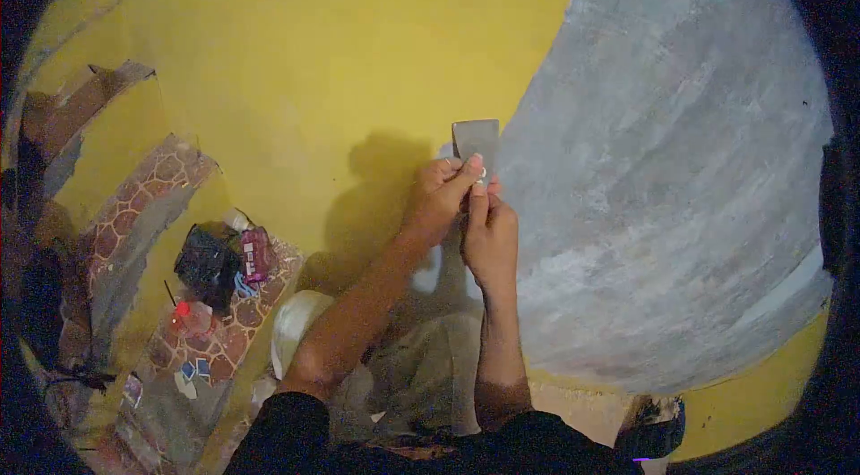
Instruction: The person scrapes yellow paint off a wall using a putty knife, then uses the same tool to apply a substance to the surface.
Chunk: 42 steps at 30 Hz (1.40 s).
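Likely light and stiff, the mid-frame grey plate (479, 136) suits low holding, left hand (445, 191) and right hand (491, 231) clamped there.

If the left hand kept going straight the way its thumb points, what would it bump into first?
Probably the flat grey piece that the left hand is pinching. Past that, the grey patch on the yellow wall seems next, though depth is unclear.

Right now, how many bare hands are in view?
2: the left hand, its thumb over the flat grey rectangular plate, and the right hand at the plate's lower end. Some fingers are hidden.
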Motion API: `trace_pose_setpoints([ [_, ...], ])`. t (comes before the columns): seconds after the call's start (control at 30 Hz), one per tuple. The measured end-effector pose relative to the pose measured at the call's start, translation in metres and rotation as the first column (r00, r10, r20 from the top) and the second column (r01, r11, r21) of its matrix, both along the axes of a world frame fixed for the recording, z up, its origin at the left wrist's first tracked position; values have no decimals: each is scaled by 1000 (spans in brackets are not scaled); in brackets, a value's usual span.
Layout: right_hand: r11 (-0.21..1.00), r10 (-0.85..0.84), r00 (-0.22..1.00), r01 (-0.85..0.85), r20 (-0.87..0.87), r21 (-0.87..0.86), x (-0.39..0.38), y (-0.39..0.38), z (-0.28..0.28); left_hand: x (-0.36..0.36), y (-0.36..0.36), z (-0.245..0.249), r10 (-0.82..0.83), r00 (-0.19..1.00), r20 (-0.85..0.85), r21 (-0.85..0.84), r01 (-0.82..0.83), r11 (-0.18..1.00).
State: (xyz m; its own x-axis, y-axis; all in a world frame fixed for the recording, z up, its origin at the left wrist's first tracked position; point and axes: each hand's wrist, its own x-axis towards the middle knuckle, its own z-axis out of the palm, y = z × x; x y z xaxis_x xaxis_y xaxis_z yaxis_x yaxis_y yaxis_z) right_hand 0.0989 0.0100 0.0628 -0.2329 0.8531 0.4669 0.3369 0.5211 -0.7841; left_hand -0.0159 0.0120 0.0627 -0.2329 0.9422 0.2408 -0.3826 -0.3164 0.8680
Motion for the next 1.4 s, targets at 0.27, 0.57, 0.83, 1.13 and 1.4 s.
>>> trace_pose_setpoints([
  [0.27,995,-104,992,103,-68,-10,23,-33,-14,4,-14,-39,64,992,110,-21,-62,998],
  [0.57,833,-233,967,146,99,534,10,-25,-45,23,-34,-18,200,980,5,23,-201,979],
  [0.83,983,8,971,-52,-237,-177,17,-19,-65,13,-19,-35,60,988,-145,-67,-70,995],
  [1.13,994,12,958,-44,-287,-102,18,-28,-59,18,-20,-29,64,986,-152,-17,-68,998],
  [1.4,984,-145,964,116,-223,-137,23,-37,-36,26,-9,-19,38,999,-34,-44,-39,998],
])
